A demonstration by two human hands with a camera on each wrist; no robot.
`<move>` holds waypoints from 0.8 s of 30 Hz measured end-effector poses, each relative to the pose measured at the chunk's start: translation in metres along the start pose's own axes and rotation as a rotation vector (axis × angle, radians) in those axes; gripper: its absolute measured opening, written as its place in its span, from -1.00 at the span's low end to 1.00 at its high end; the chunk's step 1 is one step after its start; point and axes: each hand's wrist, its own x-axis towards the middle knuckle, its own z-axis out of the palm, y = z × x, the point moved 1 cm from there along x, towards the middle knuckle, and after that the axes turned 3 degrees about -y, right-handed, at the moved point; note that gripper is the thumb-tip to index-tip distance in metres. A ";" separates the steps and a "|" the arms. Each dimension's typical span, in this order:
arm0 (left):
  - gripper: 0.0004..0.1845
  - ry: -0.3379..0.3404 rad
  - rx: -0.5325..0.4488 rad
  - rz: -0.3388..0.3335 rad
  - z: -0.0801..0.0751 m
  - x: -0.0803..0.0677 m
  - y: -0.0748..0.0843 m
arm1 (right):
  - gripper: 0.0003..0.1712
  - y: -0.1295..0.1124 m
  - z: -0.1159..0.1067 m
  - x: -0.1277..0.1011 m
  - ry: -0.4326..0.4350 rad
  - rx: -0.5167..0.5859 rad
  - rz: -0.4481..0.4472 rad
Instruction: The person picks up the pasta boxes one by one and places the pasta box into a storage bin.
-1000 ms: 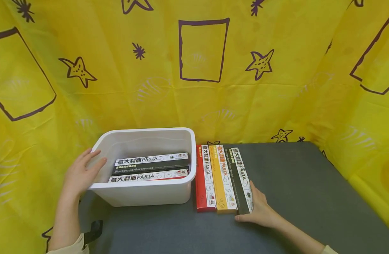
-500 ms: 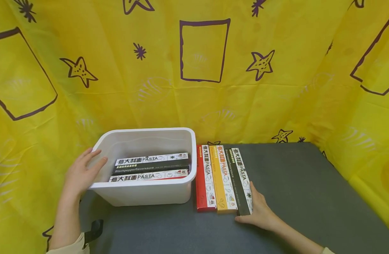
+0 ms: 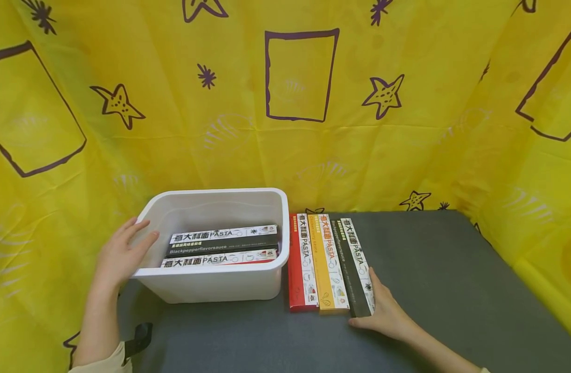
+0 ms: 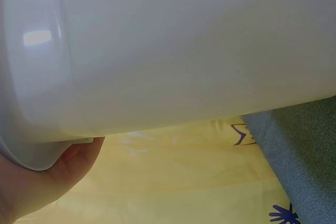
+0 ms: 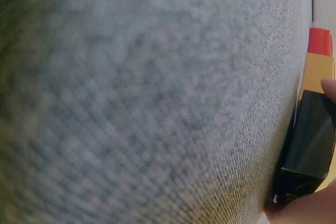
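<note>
On the far left my left hand holds the rim of a white plastic bin. The left wrist view shows part of the same hand under the bin's rim. Inside the bin lie a black pasta box and a pasta box with a white and red face. To the right of the bin, my right hand grips the near end of another black pasta box, thumb and fingers on opposite sides. A yellow pasta box and a red pasta box lie beside it.
The dark grey tabletop extends right and in front of the boxes. A yellow patterned cloth hangs behind and at both sides. A black strap end sticks out near my left sleeve.
The near end of the black box has shifted very slightly right and toward me, along with my right hand. My left hand stays on the bin.
</note>
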 end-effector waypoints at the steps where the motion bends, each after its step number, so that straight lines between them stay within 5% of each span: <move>1: -0.29 0.000 -0.001 -0.001 0.000 0.000 0.000 | 0.60 0.000 -0.001 0.000 -0.005 0.000 0.007; 11: -0.29 0.001 -0.006 -0.006 0.000 0.000 0.001 | 0.51 -0.002 -0.010 -0.001 -0.026 0.053 0.071; 24: -0.29 -0.005 -0.004 -0.010 -0.001 0.000 0.001 | 0.40 -0.011 -0.020 -0.003 0.031 -0.005 0.096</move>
